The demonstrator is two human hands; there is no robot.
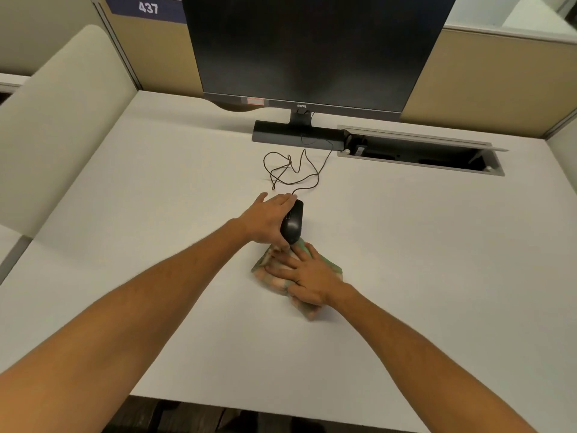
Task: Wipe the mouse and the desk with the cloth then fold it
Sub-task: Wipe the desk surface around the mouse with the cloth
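Observation:
A black wired mouse point(293, 220) is at the middle of the white desk point(156, 214), and my left hand point(265, 218) grips it from the left side, tilting it up on its edge. Just below it lies a crumpled green and tan cloth point(331, 265) on the desk. My right hand point(304, 275) presses flat on the cloth with fingers spread, its fingertips close to the rear end of the mouse. The mouse's thin cable point(290, 170) loops across the desk toward the monitor.
A dark monitor point(312, 48) on a black stand point(293, 135) is at the back. To its right an open cable tray point(421, 151) is sunk into the desk. Beige partitions point(62, 98) close off the left and back. The desk's front edge runs near the bottom.

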